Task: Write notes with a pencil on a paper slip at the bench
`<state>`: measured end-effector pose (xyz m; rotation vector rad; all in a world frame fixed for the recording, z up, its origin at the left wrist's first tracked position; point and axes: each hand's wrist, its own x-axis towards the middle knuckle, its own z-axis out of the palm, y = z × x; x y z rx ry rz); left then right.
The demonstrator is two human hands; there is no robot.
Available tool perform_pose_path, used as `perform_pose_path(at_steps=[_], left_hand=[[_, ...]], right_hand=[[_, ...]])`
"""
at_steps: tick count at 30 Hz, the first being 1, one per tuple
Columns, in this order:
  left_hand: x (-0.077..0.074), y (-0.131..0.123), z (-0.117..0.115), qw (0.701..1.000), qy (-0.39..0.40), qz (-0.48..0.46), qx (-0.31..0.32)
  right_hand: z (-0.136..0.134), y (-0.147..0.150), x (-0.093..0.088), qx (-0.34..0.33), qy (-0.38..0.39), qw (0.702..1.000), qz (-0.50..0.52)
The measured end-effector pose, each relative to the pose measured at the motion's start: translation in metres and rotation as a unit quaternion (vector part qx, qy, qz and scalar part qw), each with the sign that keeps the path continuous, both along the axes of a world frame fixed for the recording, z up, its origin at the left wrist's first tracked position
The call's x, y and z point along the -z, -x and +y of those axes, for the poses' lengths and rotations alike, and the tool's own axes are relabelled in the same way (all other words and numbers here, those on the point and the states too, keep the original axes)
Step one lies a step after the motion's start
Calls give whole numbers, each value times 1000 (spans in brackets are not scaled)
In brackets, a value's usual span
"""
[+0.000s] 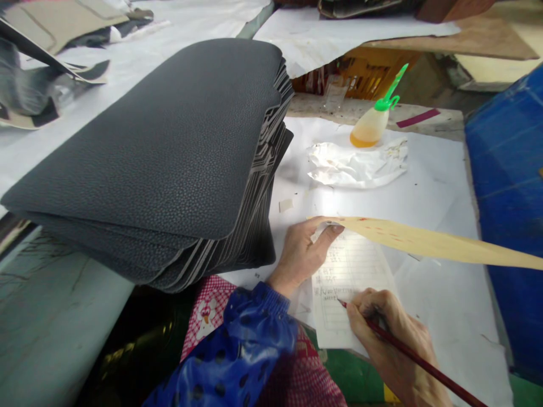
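My right hand (pixel 392 339) grips a red pencil (pixel 418 359), its tip touching a lined paper slip (pixel 350 282) with handwriting on it. My left hand (pixel 303 251) rests at the slip's top left edge, fingers closed on the corner of a tan cardboard sheet (pixel 432 240) that it lifts off the slip. The cardboard stretches away to the right. My left arm wears a blue dotted sleeve (pixel 250 345).
A tall stack of dark grey leather pieces (pixel 169 152) stands just left of my hands. A glue bottle (pixel 375 116) with a green nozzle and crumpled white paper (pixel 356 164) lie further back. A blue bin (pixel 509 215) stands at the right. White paper covers the table (pixel 441 294).
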<state>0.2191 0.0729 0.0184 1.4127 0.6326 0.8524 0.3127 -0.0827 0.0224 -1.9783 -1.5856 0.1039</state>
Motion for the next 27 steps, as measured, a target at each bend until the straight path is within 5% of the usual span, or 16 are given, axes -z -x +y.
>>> perform_pose_path(at_steps=[27], left_hand=[[-1,1,0,1000,4,8,2]], right_hand=[[-3,0,3,39,10,998,46]])
